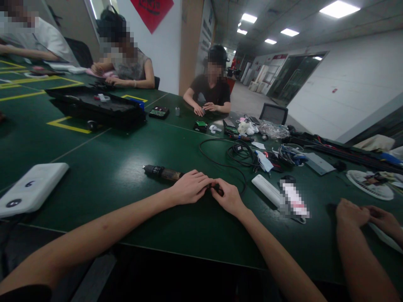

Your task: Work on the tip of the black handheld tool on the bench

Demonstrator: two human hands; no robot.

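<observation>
An electric screwdriver (163, 172) with a black nose and a brownish body lies on the green table, its tip pointing left. My left hand (192, 186) is closed over the rear part of its body and hides much of it. At the tail end, my right hand (229, 197) has its fingers bent and pinched around the end of the tool, close to the left fingertips. What exactly sits between the right fingers is mostly covered. A black cable (244, 178) curves from near my right hand back to a loose coil.
Right of my hands lie a white power strip-like bar (267, 191) and a blurred phone-like item (295, 199). A white device (34, 184) stands left; a black tray (97, 105) sits behind. Another person's hands (352, 213) are at right. Cables and parts clutter the back right.
</observation>
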